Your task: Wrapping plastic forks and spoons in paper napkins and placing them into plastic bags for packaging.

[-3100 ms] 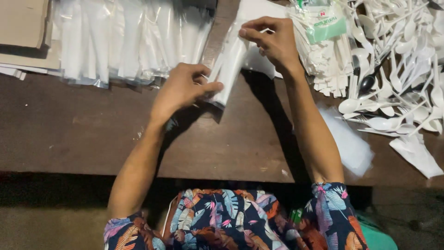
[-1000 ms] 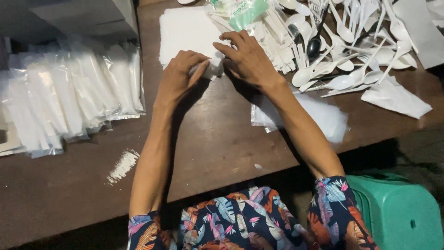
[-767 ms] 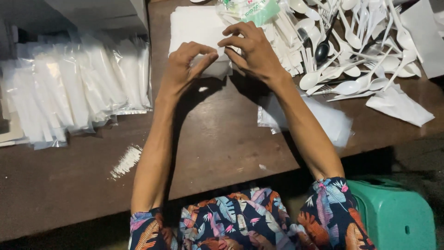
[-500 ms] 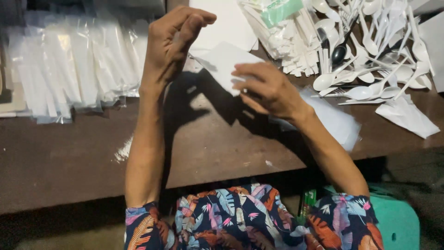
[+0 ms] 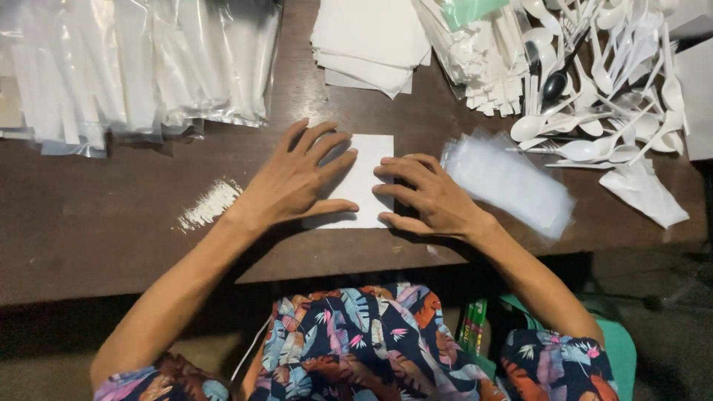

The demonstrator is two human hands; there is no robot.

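The left hand [image 5: 297, 182], raised in the air 0.5 s ago, now lies spread flat on the white napkin [image 5: 362, 180]; the right hand [image 5: 427, 197] presses its fingers on the other edge. The napkin rests flat on the brown table [image 5: 111, 215], below the napkin stack [image 5: 369, 41].

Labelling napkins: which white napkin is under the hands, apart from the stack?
The single napkin lying flat near the table's front edge, pinned by the left hand and right hand. The other napkins sit stacked further back, untouched.
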